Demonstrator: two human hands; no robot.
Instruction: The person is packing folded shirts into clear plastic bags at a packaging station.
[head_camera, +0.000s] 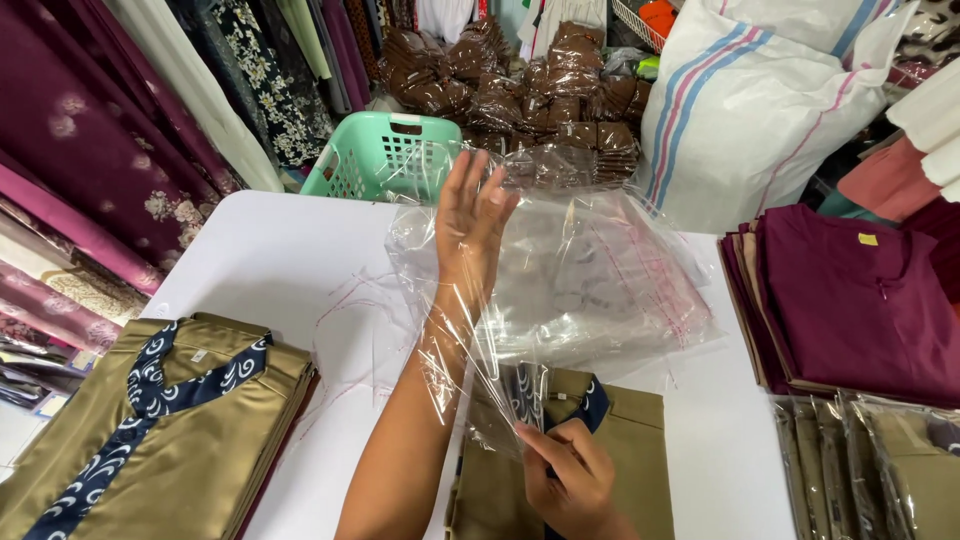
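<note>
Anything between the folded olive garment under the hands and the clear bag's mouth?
Nothing visible. The left hand is inside the clear bag; the right hand pinches its mouth directly over the folded olive garment.

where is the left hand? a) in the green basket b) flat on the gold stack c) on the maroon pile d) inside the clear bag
d: the left hand is pushed up inside the clear bag, plastic wrapping the forearm, while the right hand pinches the bag's mouth.

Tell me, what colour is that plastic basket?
The slotted plastic basket is mint green, seen in the head view.
</note>
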